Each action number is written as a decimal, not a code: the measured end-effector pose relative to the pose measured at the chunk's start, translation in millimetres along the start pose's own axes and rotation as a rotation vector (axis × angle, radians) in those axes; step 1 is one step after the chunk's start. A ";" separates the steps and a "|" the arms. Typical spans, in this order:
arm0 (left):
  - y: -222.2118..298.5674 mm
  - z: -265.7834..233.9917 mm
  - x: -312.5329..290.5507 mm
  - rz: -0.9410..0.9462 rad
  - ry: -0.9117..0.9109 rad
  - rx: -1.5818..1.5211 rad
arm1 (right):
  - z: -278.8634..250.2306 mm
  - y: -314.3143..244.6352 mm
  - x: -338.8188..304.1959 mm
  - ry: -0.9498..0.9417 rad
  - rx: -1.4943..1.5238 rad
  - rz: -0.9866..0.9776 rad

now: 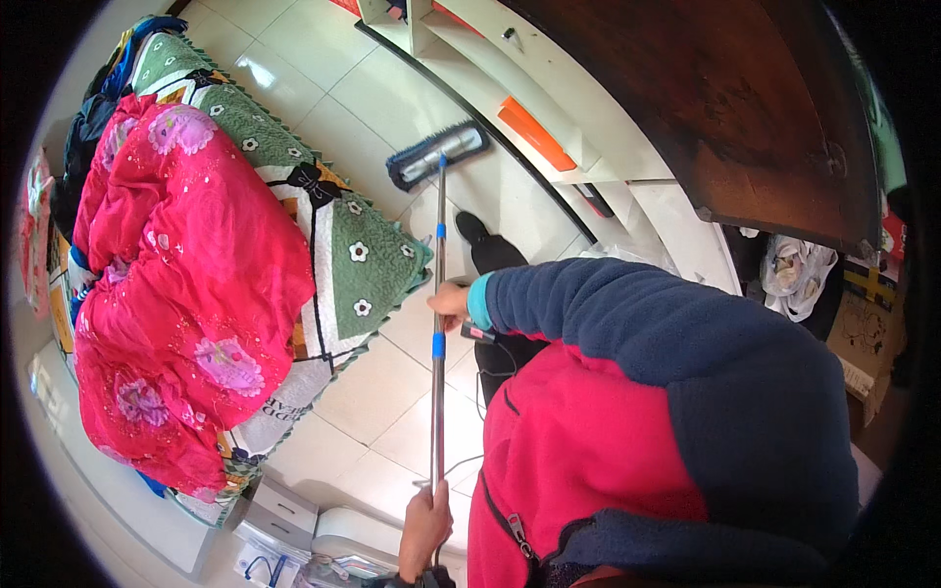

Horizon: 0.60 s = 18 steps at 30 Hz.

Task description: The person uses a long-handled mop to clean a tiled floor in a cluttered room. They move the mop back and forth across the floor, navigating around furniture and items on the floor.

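A flat mop [438, 412] with a silver pole and blue collars runs up the middle of the view. Its wide head [410, 168], fringed in dark blue, lies on the tiled floor beyond my foot. My right hand [450, 303], at the end of a navy sleeve with a teal cuff, is closed round the pole's middle. Lower down, near the bottom edge, my left hand [425, 521] grips the upper end of the same pole. A small dark device with a cable [478, 333] shows beside my right wrist.
On the left stands a bed with a pink floral blanket [196, 284] and a green patchwork cover [368, 245]. White shelving [647, 211] with an orange item [534, 132] lines the right. A small white drawer unit [279, 510] is by the bed's near end. My dark shoe [471, 227] is on the floor.
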<state>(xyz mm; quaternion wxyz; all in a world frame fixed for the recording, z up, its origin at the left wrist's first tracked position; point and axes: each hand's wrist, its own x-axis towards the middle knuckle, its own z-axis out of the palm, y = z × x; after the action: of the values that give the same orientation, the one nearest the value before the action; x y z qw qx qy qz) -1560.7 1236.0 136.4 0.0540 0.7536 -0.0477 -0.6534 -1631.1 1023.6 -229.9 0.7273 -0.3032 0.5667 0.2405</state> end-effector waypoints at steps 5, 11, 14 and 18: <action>-67.5 15.6 -20.4 0.111 0.117 0.093 | 11.6 42.3 -20.6 -0.133 -0.016 0.086; -38.2 59.8 13.4 0.089 0.144 -0.285 | -15.5 1.3 20.7 -0.150 -0.001 -0.100; 17.3 73.0 59.1 0.145 0.173 -0.177 | -42.7 -47.0 58.2 -0.151 -0.239 -0.530; 88.0 67.7 125.8 0.224 0.106 -0.484 | -68.8 -134.2 109.6 0.014 -0.578 -0.899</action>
<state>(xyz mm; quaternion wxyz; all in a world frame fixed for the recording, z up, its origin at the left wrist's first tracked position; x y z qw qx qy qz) -1610.0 1129.8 16.2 0.3068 0.7421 0.0299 -0.5952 -1558.1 881.2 -325.5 0.6417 -0.7056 0.2965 0.0496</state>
